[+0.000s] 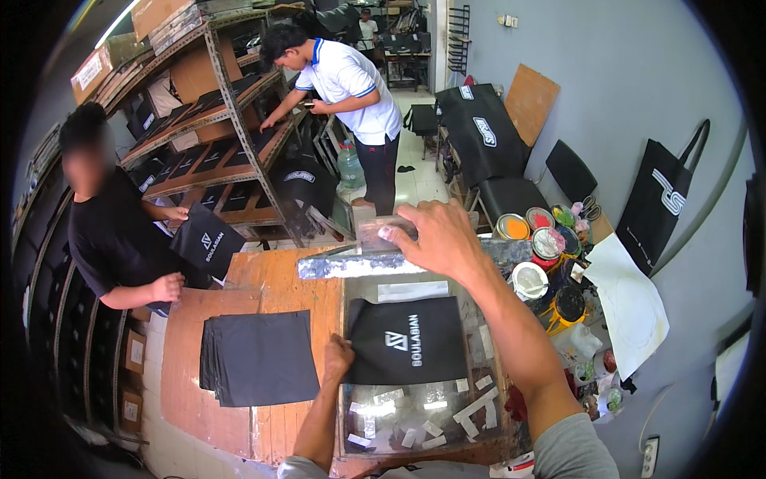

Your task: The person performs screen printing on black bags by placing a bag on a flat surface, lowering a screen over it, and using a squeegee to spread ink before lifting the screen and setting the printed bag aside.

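"Checking the head view: where is the black printed piece [439,361], and what do your fingers have?"

"Flat on the glass bed [357,394], right of your stack of black sheets [267,359]. Your left hand [338,357]: fingers closed in a pinch on the piece's left edge. Your right hand [440,239]: curled over the top of the screen frame [351,267], which is held up at the piece's far side."

"Advice for your step?"

"Hold that frame steady and clear, I'd judge. Pinch only the margin; treat the white print [415,339] as wet, though you can't tell from here. Avoid dragging the tape strips [409,437]."

"Counts around you?"

"1 piece on the bed, 1 frame, 1 stack; its sheets overlap, no count. 1 printed sheet [209,239] with the co-worker at left [112,231], 1 bag [658,203] hanging on the wall [558,48]. 3 other people: 2 near, 1 far back. Strips and paint pots [513,227]: too crowded to tally surely."
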